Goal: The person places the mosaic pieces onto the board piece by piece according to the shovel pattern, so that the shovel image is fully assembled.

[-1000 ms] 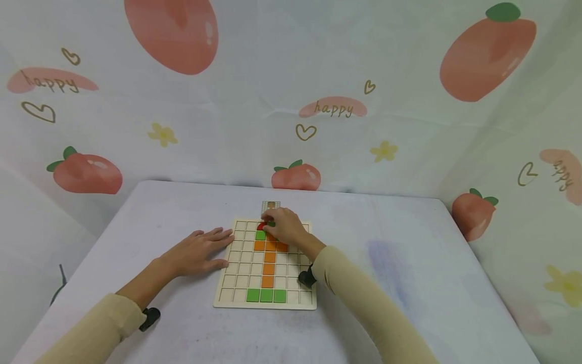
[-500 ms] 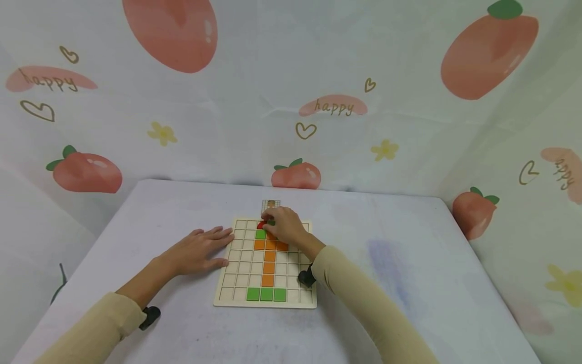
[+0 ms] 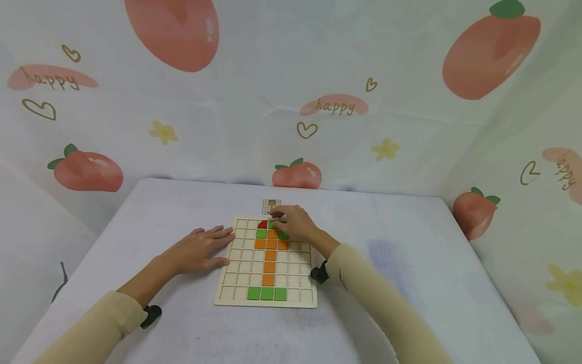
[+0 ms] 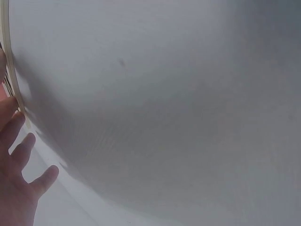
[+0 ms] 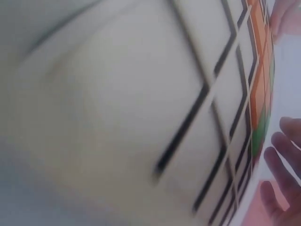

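Note:
In the head view, a pale wooden grid board (image 3: 242, 293) lies on the table bearing several orange tiles (image 3: 270, 256) and green tiles (image 3: 267, 293). A red piece with a rounded side (image 3: 262, 224) sits in the far row, beside a green tile partly covered by my fingers. My right hand (image 3: 295, 222) is over the far row, thumb and fingers parted around the board's far edge; whether it touches a piece is unclear. In the right wrist view its fingers (image 5: 282, 174) look spread. My left hand (image 3: 195, 253) lies flat, fingertips at the board's left edge.
Just beyond the board, a small printed card with a gridded picture (image 3: 268, 206) lies on the white table (image 3: 182, 323), partly behind my right fingers. A fruit-patterned cloth (image 3: 236, 101) hangs behind the table. A dark cord (image 3: 62, 278) shows at the left edge.
My right hand has shifted a little to the right, off the red piece, uncovering it and more of the tiles beside it. My left hand stays at the board's left edge.

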A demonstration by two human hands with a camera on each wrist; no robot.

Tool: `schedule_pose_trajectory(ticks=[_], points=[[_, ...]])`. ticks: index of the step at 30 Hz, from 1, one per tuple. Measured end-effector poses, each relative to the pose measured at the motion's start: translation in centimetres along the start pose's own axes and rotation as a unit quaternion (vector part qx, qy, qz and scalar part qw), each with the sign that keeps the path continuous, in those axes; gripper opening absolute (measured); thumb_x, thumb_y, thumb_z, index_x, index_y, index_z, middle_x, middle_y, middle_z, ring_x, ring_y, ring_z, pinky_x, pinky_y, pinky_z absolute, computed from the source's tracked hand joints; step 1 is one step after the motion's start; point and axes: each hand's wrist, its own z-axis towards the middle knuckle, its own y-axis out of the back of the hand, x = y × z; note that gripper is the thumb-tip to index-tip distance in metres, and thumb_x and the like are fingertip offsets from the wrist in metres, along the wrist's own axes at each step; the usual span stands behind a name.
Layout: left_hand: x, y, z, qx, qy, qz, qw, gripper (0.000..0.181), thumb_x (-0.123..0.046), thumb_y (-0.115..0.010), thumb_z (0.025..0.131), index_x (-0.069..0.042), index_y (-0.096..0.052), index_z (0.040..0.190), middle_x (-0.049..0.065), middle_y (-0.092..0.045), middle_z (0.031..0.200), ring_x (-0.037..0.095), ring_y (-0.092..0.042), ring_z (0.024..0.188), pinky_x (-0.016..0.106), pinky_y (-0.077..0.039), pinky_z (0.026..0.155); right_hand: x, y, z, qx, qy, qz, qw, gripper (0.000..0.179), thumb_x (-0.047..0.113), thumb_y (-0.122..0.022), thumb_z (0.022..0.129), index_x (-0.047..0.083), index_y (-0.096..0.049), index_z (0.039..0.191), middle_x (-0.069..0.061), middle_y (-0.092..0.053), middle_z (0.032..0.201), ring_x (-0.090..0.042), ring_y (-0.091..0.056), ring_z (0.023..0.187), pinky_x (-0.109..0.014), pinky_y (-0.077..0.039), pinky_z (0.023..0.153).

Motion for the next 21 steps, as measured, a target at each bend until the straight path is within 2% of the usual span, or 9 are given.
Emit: schedule_pose_trajectory(ticks=[5, 11, 18, 21], points=[[0.1, 0.1, 0.1, 0.012, 0.007, 0.001, 0.9999, 0.073, -0.053, -0.061, 0.094, -0.007, -0.047, 0.149, 0.010, -0.043, 0.154, 0.038, -0.040, 0.141, 0.062, -0.037, 0.103, -1.0, 1.8, -1.7, 0.000, -0.021, -0.009, 0.9997, 0.027, 0.017, -0.068, 0.095, 0.006, -0.071, 0.119, -0.004, -0.072, 0.109, -0.019, -0.065, 0.102, -0.040, -0.050, 0.096], [0.2, 0.2, 0.0, 0.008, 0.005, 0.006, 0.9999, 0.073, -0.055, -0.060, 0.094, -0.006, -0.049, 0.147, 0.011, -0.045, 0.152, 0.039, -0.041, 0.139, 0.062, -0.039, 0.102, -3.0, 4.4, -3.9, -0.002, -0.030, -0.031, 0.9991, 0.028, 0.015, -0.069, 0.094, 0.004, -0.070, 0.119, -0.005, -0.073, 0.111, -0.021, -0.065, 0.103, -0.041, -0.051, 0.093], [0.5, 0.3, -0.1, 0.008, 0.005, 0.010, 0.9999, 0.073, -0.054, -0.062, 0.093, -0.006, -0.050, 0.147, 0.011, -0.047, 0.152, 0.038, -0.042, 0.139, 0.061, -0.039, 0.102, -5.7, 7.5, -7.1, -0.035, -0.025, -0.071, 0.9965, 0.029, 0.014, -0.070, 0.092, 0.002, -0.070, 0.119, -0.009, -0.073, 0.113, -0.026, -0.067, 0.104, -0.046, -0.051, 0.093], [0.6, 0.4, -0.1, 0.005, 0.002, 0.016, 0.9999, 0.073, -0.055, -0.062, 0.092, -0.006, -0.051, 0.145, 0.011, -0.048, 0.150, 0.038, -0.043, 0.138, 0.061, -0.040, 0.101, -6.6, 9.1, -8.5, -0.042, -0.035, -0.084, 0.9949, 0.034, 0.016, -0.071, 0.092, 0.000, -0.069, 0.122, -0.013, -0.071, 0.117, -0.030, -0.067, 0.106, -0.049, -0.050, 0.093]])
